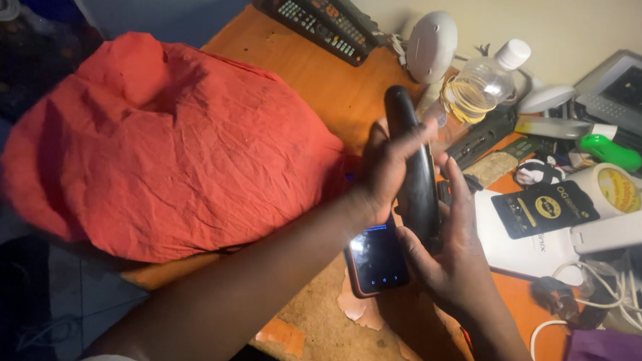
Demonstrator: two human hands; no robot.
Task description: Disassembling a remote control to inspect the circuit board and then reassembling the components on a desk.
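Both hands on a long black handheld device (415, 173): left hand (387, 165) gripping its upper part, right hand (453, 260) cupping below. Phone (377, 262) just beneath, red cloth (166, 146) leftward.

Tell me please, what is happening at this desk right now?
A person holds a long black curved device upright in both hands: the left hand wraps its upper part, the right hand supports its lower end. Below them a smartphone lies on the worn orange desk. A crumpled red cloth covers the desk's left side.
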